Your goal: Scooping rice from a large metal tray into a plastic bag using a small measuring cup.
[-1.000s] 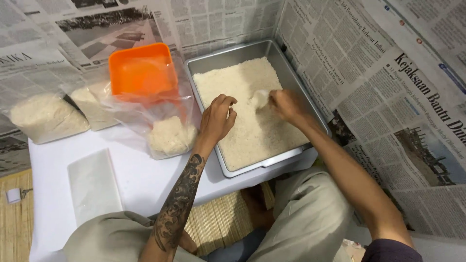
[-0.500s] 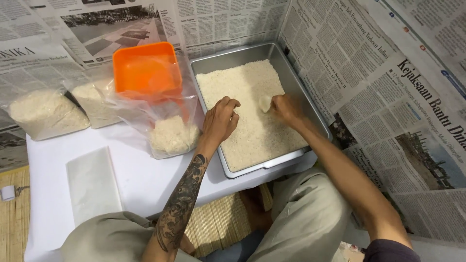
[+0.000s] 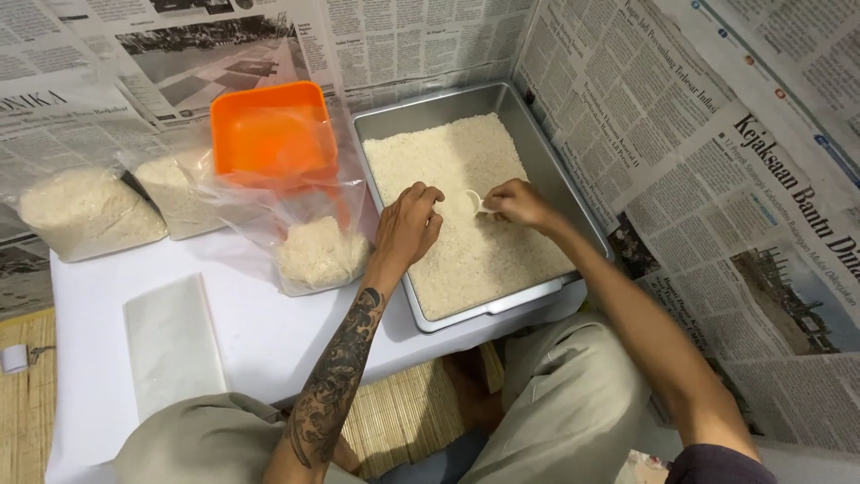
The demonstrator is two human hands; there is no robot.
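A metal tray (image 3: 528,134) full of white rice (image 3: 457,161) sits on the white table. My right hand (image 3: 520,204) holds a small white scoop (image 3: 475,203) just above the rice in the tray's middle. My left hand (image 3: 408,224) rests curled on the rice beside it, fingers bent, at the tray's left side. Left of the tray stands a clear plastic bag (image 3: 318,242) partly filled with rice, with an orange funnel-like container (image 3: 271,130) set in its mouth.
Two filled rice bags (image 3: 85,211) (image 3: 179,193) lie at the table's left rear. A flat stack of clear bags (image 3: 170,341) lies near the front edge. Newspaper covers the walls. My knees are under the table, on a woven mat.
Both hands have drawn closer together over the rice; the right hand with the scoop moved left and toward me. The view shifted slightly.
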